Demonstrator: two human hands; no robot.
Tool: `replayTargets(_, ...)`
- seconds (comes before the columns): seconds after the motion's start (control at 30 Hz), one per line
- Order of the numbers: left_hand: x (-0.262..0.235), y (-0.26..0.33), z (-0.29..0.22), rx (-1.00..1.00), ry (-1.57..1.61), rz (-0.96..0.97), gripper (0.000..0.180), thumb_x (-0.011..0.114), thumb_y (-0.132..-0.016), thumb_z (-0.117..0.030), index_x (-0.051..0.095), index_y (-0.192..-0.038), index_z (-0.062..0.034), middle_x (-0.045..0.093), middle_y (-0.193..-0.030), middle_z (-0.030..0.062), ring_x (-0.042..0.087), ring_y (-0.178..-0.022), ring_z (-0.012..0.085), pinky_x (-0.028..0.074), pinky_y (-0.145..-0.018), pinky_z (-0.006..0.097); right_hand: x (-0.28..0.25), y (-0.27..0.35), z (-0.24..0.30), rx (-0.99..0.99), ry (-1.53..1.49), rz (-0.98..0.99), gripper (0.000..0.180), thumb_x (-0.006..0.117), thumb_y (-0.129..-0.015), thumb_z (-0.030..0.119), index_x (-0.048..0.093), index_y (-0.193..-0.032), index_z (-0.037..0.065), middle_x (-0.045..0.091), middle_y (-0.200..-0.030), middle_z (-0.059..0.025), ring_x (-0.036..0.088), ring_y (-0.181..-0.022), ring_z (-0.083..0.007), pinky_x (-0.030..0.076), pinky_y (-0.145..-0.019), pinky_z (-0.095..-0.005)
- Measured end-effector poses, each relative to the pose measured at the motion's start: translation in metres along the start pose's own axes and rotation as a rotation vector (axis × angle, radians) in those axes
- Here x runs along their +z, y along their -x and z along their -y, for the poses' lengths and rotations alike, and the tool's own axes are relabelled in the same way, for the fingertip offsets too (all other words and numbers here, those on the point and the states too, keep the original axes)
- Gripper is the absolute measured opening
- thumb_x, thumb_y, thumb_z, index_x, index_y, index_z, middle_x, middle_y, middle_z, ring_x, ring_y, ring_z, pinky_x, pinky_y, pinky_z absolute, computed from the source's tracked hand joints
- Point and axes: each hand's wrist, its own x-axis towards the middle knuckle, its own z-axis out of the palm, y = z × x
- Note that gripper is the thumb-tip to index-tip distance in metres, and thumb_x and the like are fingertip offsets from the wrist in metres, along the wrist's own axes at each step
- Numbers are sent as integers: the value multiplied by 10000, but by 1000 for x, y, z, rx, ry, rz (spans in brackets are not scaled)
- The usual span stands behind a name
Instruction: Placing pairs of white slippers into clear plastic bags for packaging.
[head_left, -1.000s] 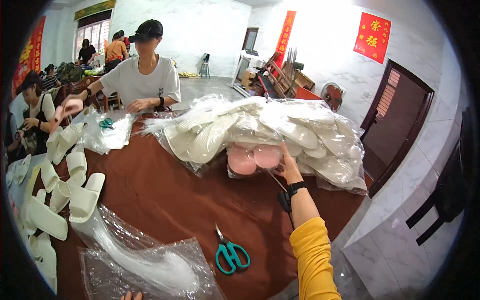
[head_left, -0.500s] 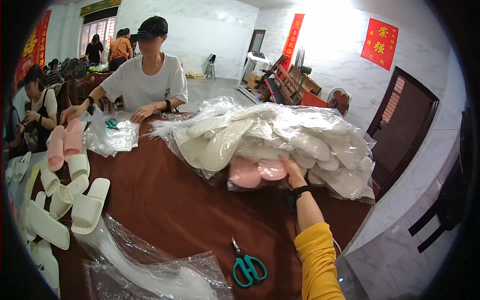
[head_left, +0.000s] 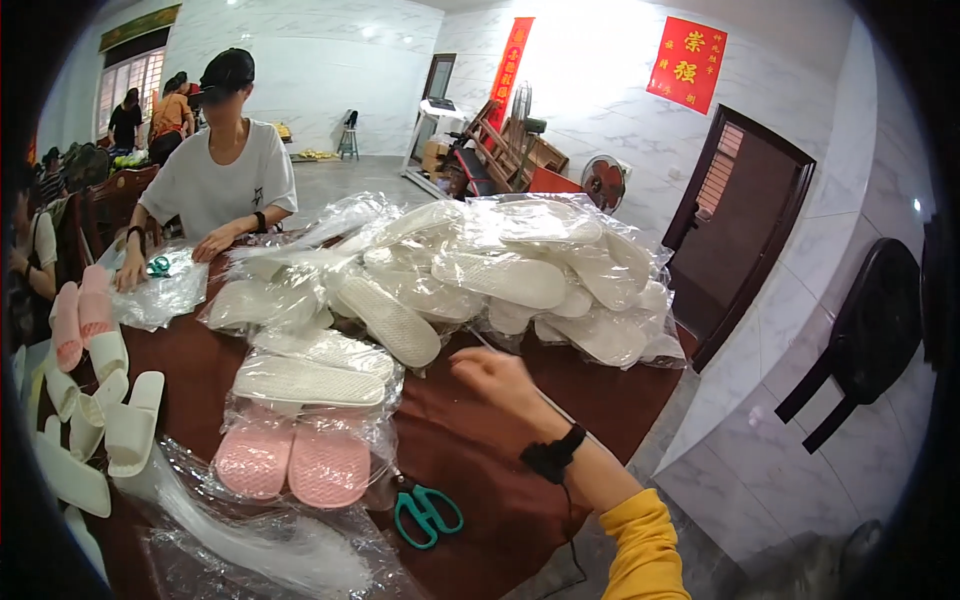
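Vs. 0.5 s ago: pink pair [head_left: 292,462], bagged, has come off the big pile and now lies near-left on the worktop [head_left: 470,455], w/ a white bagged pair [head_left: 308,378] just beyond it, touching. Right hand [head_left: 497,381] has let go & pulled back; it was at the pink pair in the pile, now hovers mid-worktop, fingers loosely spread, holding nothing. Left hand not in view, state can't tell.

Nearest: scissors [head_left: 427,512], green handles, just right of the pink pair, near side of the right hand. Loose clear bags [head_left: 262,545] at near-left edge. Pink pair sits left & a bit nearer than the right hand, apart from it. Loose white slippers [head_left: 112,420] far left. Beyond the hand: pile [head_left: 500,275] of bagged white slippers across the far worktop. Far left, another person [head_left: 222,175] in white tee w/ hands on a bag.
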Motion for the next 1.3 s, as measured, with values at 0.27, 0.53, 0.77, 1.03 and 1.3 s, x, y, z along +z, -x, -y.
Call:
replayTargets(0.27,0,5,1,-12,-53,54,495,506,-902,-346,569,-1299,-57,494,-1407,219,443,-1303,459,369,-1072,578,-105,-34,-115,214,1130,-230,1080,795,-681,58,212,-1545,341,109,-1587,-206,223,-1413,-471,317,-1086,-608)
replayTargets(0.53,2,3,7,22,-39,102,515,498,-885,-360,575,-1285,-44,507,-1380,246,467,-1264,500,402,-1035,605,-127,-79,-178,7,1435,-157,858,610,-795,35,300,-1519,374,677,-954,-152,681,-769,-334,530,-713,-443)
replayTargets(0.77,1,3,6,32,-33,51,515,493,-905,-360,554,-1310,-48,497,-1388,247,466,-1267,498,407,-1040,596,-64,-65,-86,-118,1165,120,695,552,-804,68,437,-1461,264,680,-760,-127,678,-663,-307,536,-619,-436)
replayTargets(1.03,-1,-5,-2,21,-52,13,457,429,-974,-357,574,-1304,-77,529,-1382,188,471,-1285,443,402,-1058,548,18,34,11,-265,820,113,704,600,-817,104,403,-1486,205,655,-770,-114,658,-664,-300,529,-621,-422)
replayTargets(1.3,-1,5,-1,18,-72,-37,452,418,-985,-352,583,-1305,-79,530,-1386,181,474,-1288,432,409,-1049,536,-83,96,15,-127,574,-317,445,656,-878,152,565,-1288,3,550,-1343,-186,511,-1237,-345,382,-1066,-432)
